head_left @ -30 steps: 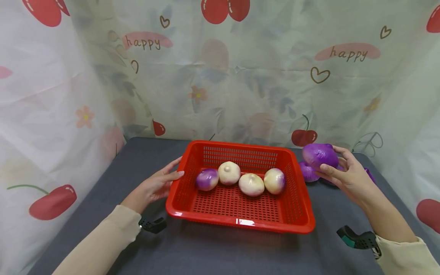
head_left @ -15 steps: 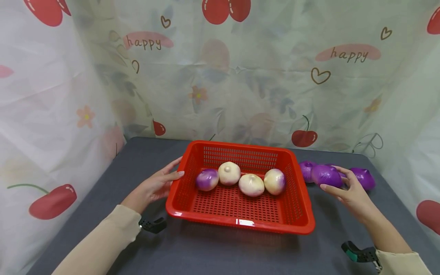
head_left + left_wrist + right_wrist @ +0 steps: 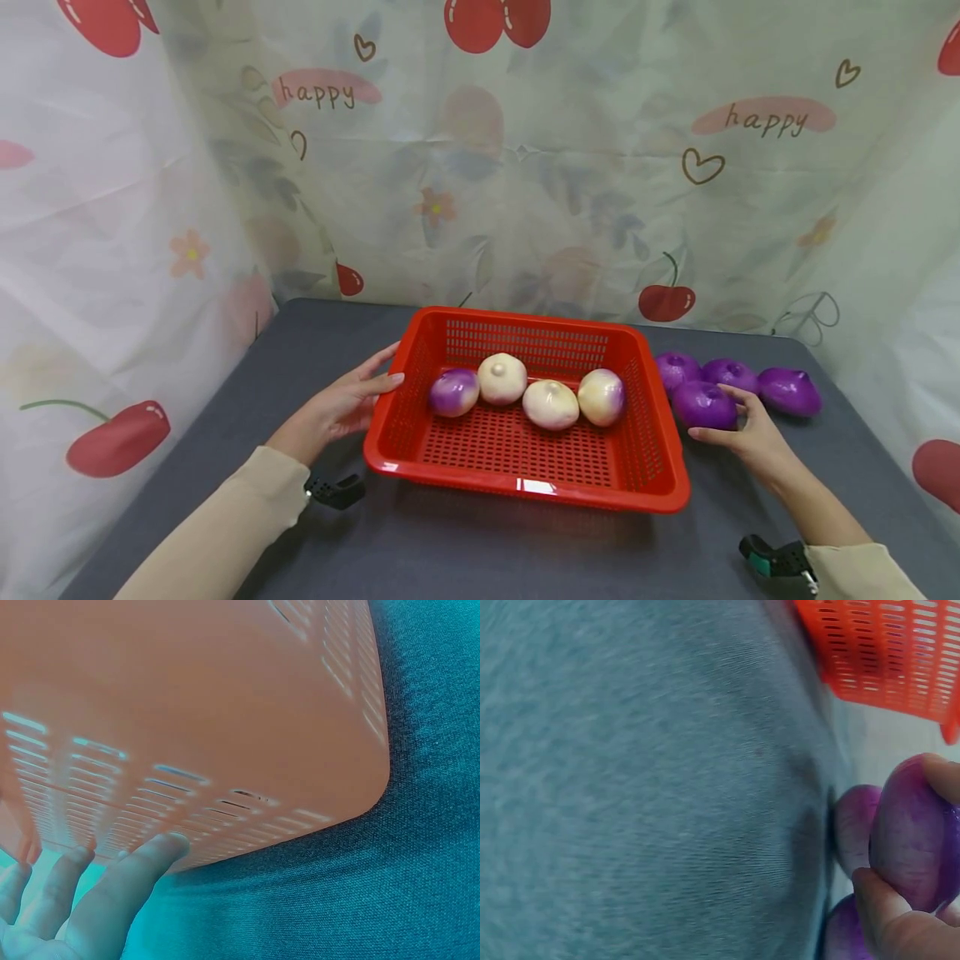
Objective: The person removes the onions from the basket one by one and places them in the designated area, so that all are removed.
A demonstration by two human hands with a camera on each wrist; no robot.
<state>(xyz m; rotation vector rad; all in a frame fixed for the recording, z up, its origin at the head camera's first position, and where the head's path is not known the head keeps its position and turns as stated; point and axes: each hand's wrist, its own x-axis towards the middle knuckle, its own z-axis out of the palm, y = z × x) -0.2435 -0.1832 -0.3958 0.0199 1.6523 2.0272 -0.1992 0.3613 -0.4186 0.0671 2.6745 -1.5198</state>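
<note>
we have just lowered the purple vegetable [image 3: 705, 407] beside three other purple ones [image 3: 729, 372] near the far right corner of the desk [image 3: 540, 554], so it has joined their group but isn't released: our right hand [image 3: 756, 437] pinches it. our left hand [image 3: 336, 408] grips the red basket [image 3: 465, 477] at its left rim.

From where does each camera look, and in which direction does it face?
Head: worn on the head, facing forward and down at the red basket and patterned cloth; left hand, right hand and sleeves show.
Left wrist: worn on that wrist, facing the red basket's outer wall; left-hand fingers show.
Right wrist: worn on that wrist, facing the gripped purple bulb and part of the red basket; right-hand fingers show.
Shared: the head and right wrist views both show the gripped purple bulb and the red basket.
</note>
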